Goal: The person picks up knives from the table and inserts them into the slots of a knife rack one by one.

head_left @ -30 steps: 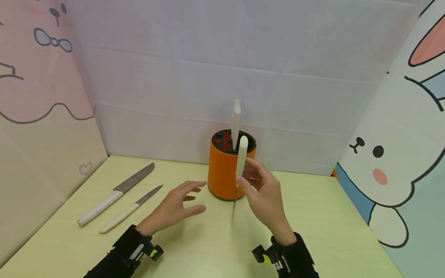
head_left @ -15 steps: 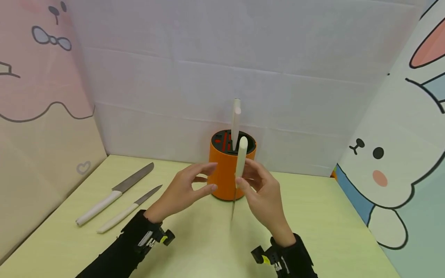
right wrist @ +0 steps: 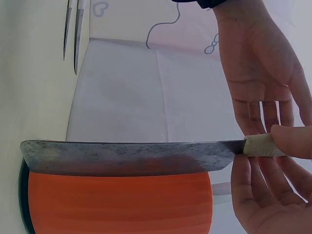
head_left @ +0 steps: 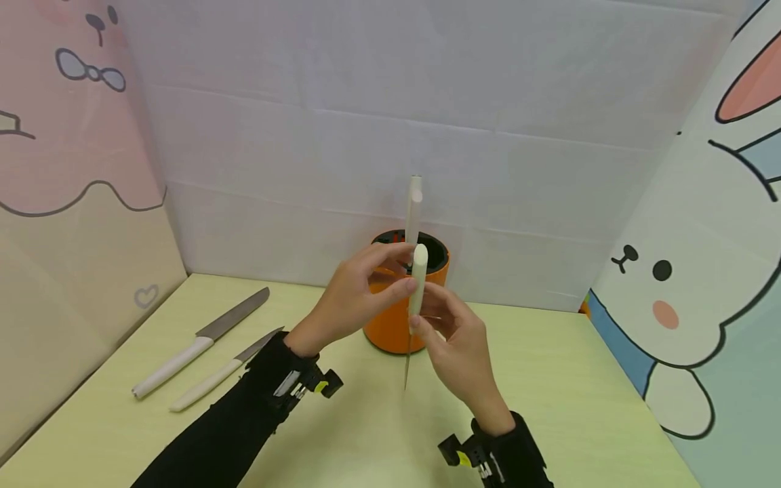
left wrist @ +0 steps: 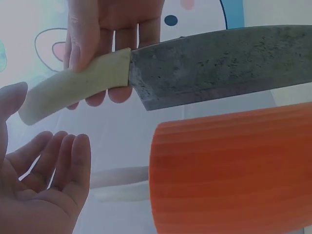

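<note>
My right hand [head_left: 460,346] pinches the white handle of a kitchen knife [left wrist: 219,63], blade pointing down, in front of an orange knife block [head_left: 390,325]. The broad grey blade is seen edge-on from the head and flat in both wrist views. My left hand [head_left: 348,291] is raised at the upper handle, thumb and fingers spread to either side of it. In the left wrist view, a gap shows between the left fingertips [left wrist: 80,151] and the handle. Another white-handled utensil [head_left: 413,210] stands upright in the block's black slotted top, partly covered by the left hand.
On the table's left lie a large white-handled knife [head_left: 204,343] and a smaller knife [head_left: 210,385], whose blade the left sleeve partly covers. A white sheet wall [head_left: 293,203] rises behind the block. Cartoon-printed panels [head_left: 689,298] border both sides.
My left hand has moved right and up from beside the block to the knife's handle. My right hand and the knife have shifted slightly left.
</note>
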`<state>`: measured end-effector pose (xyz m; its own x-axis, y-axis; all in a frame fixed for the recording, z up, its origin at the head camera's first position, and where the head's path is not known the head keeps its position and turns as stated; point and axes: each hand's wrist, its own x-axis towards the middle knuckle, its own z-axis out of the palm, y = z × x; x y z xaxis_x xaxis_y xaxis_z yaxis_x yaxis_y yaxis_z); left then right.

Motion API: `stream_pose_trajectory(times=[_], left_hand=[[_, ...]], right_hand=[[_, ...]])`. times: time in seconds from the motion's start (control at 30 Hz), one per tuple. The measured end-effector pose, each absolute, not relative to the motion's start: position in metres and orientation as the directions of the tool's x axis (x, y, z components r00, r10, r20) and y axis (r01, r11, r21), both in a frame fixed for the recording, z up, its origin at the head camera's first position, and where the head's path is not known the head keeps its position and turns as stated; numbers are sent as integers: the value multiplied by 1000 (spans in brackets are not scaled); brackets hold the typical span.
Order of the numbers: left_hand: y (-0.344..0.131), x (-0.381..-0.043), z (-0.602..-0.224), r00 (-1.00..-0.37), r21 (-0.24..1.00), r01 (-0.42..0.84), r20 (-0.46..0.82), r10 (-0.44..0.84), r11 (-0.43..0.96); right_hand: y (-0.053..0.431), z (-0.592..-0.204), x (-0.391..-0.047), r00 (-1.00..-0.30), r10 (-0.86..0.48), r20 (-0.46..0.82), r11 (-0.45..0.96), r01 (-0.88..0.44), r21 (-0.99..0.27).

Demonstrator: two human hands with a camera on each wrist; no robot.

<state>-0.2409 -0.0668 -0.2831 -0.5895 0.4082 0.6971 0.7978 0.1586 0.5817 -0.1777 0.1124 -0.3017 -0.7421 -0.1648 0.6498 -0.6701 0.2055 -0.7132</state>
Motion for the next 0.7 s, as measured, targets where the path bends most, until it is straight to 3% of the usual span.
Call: stream_pose_trajectory(times=[0.3, 0.7], left_hand=[[-54, -211, -253, -637, 634, 760, 682, 359, 145], [-48, -207, -252, -679, 683, 720, 654, 335, 125]], right_hand=[[111, -301, -176, -735, -164, 658, 218, -678, -702], [111, -301, -175, -734, -156, 660, 221, -678, -701]])
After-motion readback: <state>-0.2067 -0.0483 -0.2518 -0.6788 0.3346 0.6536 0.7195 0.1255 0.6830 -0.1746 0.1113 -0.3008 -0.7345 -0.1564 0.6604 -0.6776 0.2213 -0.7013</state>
